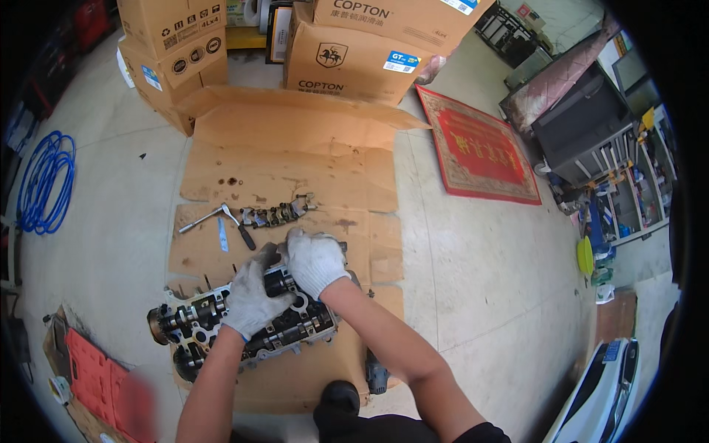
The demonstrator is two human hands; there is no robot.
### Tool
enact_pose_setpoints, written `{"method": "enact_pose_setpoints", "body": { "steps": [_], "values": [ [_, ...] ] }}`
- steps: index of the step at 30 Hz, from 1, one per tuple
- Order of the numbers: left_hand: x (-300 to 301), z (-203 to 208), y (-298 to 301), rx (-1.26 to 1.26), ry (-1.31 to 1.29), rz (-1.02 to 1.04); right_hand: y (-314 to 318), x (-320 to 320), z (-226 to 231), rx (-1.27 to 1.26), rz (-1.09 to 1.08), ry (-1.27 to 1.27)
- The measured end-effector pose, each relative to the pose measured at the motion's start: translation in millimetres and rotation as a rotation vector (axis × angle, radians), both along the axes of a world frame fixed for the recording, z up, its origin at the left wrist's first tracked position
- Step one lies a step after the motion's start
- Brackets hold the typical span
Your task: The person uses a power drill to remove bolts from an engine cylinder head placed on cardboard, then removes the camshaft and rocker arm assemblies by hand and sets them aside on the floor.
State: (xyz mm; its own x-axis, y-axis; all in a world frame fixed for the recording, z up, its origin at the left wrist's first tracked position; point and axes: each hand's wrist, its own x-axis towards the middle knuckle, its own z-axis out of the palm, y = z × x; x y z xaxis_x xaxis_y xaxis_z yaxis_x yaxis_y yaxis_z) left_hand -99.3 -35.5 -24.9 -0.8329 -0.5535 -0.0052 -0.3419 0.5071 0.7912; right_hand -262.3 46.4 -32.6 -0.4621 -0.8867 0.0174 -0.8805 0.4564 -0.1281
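A metal cylinder head (306, 325) with dark camshafts lies slantwise on flattened cardboard. My left hand (255, 295), in a greyish-white work glove, lies over its middle; the thumb is spread away from the outstretched fingers. At the far right end of the cylinder head, my right hand (316, 262), also gloved, has its fingers curled down, and whatever they hold is hidden. The two hands nearly meet at the fingertips. Just beyond them, a row of camshaft bearing caps (275, 215) sits on the cardboard. Left of the row are a ratchet wrench (230, 215) and a light-blue strip (222, 235).
Cardboard boxes (354, 63) stand stacked at the far edge of the cardboard sheet (288, 133). A red mat (480, 148) lies to the right, a coiled blue hose (46, 183) to the left. A red plastic case (96, 369) is at the near left, a tool cart (583, 118) far right.
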Motion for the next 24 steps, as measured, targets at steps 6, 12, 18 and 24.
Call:
{"method": "enact_pose_setpoints", "body": {
  "steps": [6,12,18,24],
  "values": [
    [14.2,-7.0,-10.5,0.285,0.167,0.155,-7.3,-17.3,47.9,-0.28,-0.238,-0.358],
    [2.8,-12.0,-1.1,0.384,0.229,0.162,-18.3,-181.9,-54.7,-0.147,-0.443,-0.318],
    [9.4,-11.3,-4.6,0.35,0.16,0.156,-37.9,-167.3,-91.8,-0.127,-0.593,-0.318],
    [-0.4,-1.9,-4.2,0.545,0.204,0.203,-5.0,-156.5,-88.1,-0.509,-0.539,-0.543]
  ]
}}
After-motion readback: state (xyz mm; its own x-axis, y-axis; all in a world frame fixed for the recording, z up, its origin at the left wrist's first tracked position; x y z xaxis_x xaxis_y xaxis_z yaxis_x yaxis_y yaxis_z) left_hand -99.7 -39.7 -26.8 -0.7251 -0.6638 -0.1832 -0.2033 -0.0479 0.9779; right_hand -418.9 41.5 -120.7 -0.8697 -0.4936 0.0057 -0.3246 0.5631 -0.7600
